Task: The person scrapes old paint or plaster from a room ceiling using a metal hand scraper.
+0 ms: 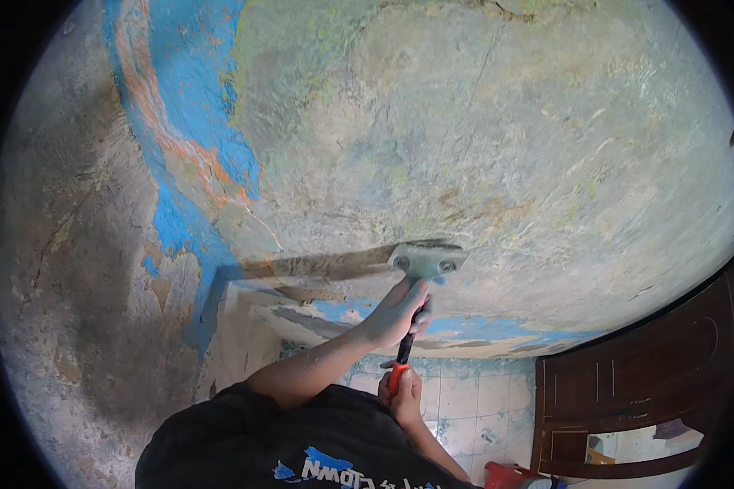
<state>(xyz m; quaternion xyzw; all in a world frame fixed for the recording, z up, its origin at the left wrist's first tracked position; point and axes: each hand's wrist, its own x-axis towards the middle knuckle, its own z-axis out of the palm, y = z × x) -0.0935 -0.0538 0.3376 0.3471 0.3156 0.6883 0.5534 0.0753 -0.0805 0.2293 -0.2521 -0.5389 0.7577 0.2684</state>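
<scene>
And here's the scraper [429, 260] up at the patchy wall [342, 163], left hand [393, 316] clasping it just below the head, right hand [406, 391] gripping the red end, and uneven plaster could snag the blade, jolting those leading knuckles into the wall.
</scene>
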